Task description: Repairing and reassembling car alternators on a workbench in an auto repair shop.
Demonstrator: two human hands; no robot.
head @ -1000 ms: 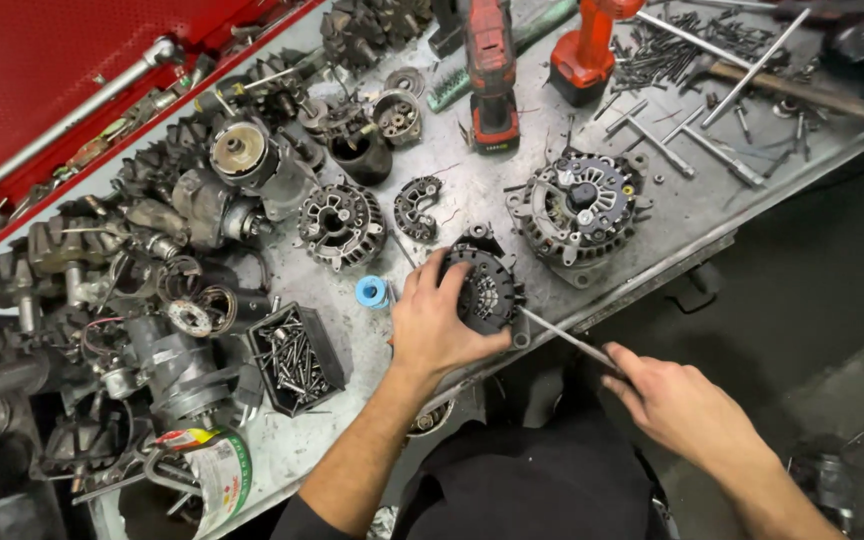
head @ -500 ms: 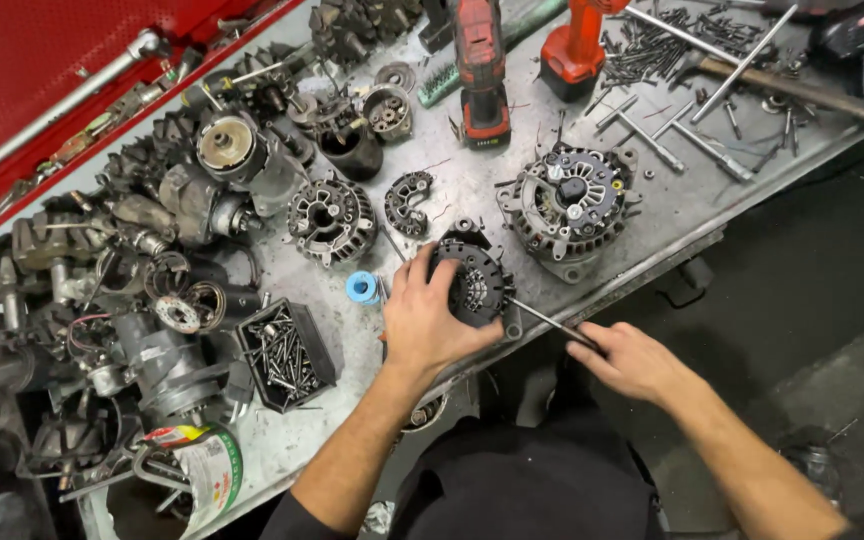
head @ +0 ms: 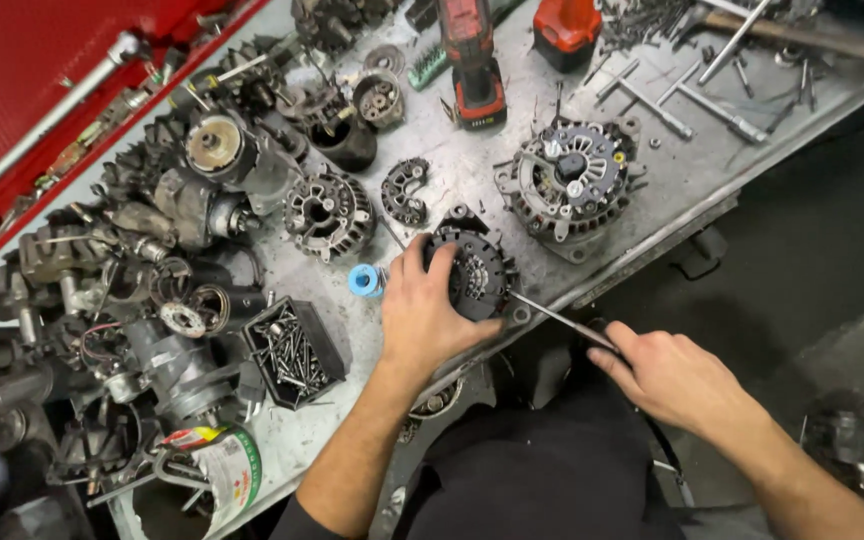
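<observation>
My left hand (head: 424,315) grips a black round alternator part (head: 479,272) that rests on the grey metal workbench (head: 672,190) near its front edge. My right hand (head: 664,372) is off the bench edge, closed around the handle of a screwdriver (head: 557,316). The thin shaft of the screwdriver runs up and left, and its tip meets the lower right side of the black part. A small blue cap (head: 363,280) lies just left of my left thumb.
A silver alternator (head: 572,180) sits behind the black part, with a rectifier piece (head: 405,192) and a round housing (head: 329,212) to the left. A black tray of screws (head: 295,350), a red cordless drill (head: 472,55), piled alternator parts at left, a red toolbox lid (head: 42,70).
The view has shifted slightly. My right hand has moved the screwdriver inward, toward the black part. My left hand stays on the part.
</observation>
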